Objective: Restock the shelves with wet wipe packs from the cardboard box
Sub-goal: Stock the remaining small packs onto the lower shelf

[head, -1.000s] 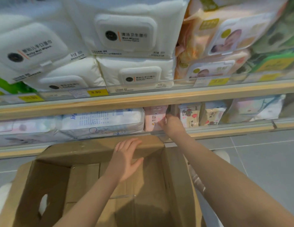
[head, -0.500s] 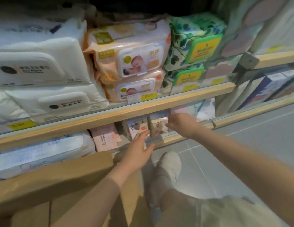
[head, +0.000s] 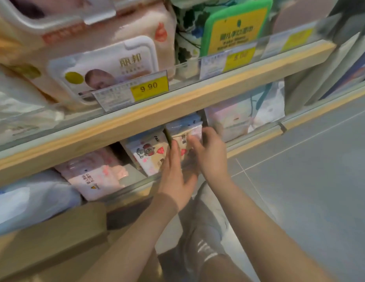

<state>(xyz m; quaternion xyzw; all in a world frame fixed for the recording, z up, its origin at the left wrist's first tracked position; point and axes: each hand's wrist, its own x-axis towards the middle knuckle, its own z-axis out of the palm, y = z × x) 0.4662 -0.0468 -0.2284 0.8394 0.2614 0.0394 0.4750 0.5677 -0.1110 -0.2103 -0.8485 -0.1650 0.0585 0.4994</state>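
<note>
Both hands are working on the lower shelf at centre frame. The left hand, fingers straight, is pressing a small pack, while the right hand is curling round it. The cardboard box at lower left is hiding its contents, so remaining stock cannot be judged.

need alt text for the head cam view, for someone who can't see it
Both hands reach into the lower shelf: the right hand grips a small wipe pack, and the left hand lies open against the cartoon-print pack beside it. Larger packs and a 9.90 price tag fill the shelf above; a cardboard box sits lower left.
</note>
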